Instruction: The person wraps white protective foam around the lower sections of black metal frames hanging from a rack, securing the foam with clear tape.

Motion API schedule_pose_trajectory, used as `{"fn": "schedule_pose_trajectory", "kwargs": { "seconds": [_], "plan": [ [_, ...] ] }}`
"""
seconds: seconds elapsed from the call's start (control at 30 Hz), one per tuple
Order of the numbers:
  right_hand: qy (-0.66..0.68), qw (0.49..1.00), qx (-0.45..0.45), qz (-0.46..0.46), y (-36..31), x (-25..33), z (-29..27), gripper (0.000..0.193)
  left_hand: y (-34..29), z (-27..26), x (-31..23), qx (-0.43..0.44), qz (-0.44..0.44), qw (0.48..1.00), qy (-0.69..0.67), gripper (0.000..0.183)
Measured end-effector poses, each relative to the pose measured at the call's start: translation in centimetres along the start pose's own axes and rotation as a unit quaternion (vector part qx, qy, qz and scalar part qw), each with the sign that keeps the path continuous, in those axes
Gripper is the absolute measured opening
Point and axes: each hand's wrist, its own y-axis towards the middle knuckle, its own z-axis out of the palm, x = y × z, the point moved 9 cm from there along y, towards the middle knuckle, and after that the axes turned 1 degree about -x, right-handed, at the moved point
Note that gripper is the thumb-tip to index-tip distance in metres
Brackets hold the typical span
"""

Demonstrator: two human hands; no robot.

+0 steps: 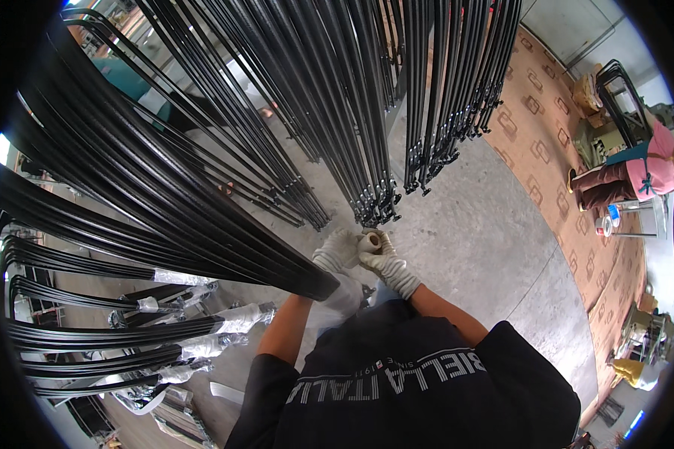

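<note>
Both my hands wear whitish knitted gloves and meet just beyond the lower end of a bundle of black metal tubes (277,262). My right hand (391,268) is closed around a roll of plastic film (369,242), its hollow cardboard core facing up. Against the left side of that roll, my left hand (337,250) has its fingers curled; the tubes partly cover its wrist. Clear film (344,295) surrounds the bundle's lower end, close to my body. The bundle leans away to the upper left.
More black tube bundles (367,150) with bolted feet stand upright ahead. On the left lie curved bundles with film-wrapped ends (240,318). Grey concrete floor (472,224) borders a patterned brown covering (539,112). A person in pink (655,161) stands at far right beside a small table.
</note>
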Motion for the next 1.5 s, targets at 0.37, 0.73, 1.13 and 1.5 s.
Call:
{"fn": "schedule_pose_trajectory", "kwargs": {
  "seconds": [0.37, 0.73, 1.13, 1.5],
  "plan": [
    [0.159, 0.983, -0.094, 0.016, -2.3, 3.3, -0.6, 0.035, -0.2, 2.8, 4.4, -0.072, 0.109, 0.631, -0.765, 0.025],
    [0.228, 0.973, 0.041, 0.013, -2.5, 4.8, 0.1, 0.04, -0.7, 0.9, -1.4, 0.093, 0.06, 0.822, -0.559, 0.058],
    [0.133, 0.987, 0.041, 0.079, -2.9, 3.1, 3.8, 0.035, -0.2, 3.0, 5.4, -0.04, 0.093, 0.919, -0.381, 0.018],
    [0.096, 0.99, -0.063, 0.076, -2.7, 3.7, 3.7, 0.037, 0.8, 4.8, 11.1, -0.175, -0.04, 0.86, -0.478, 0.006]
  ]
}}
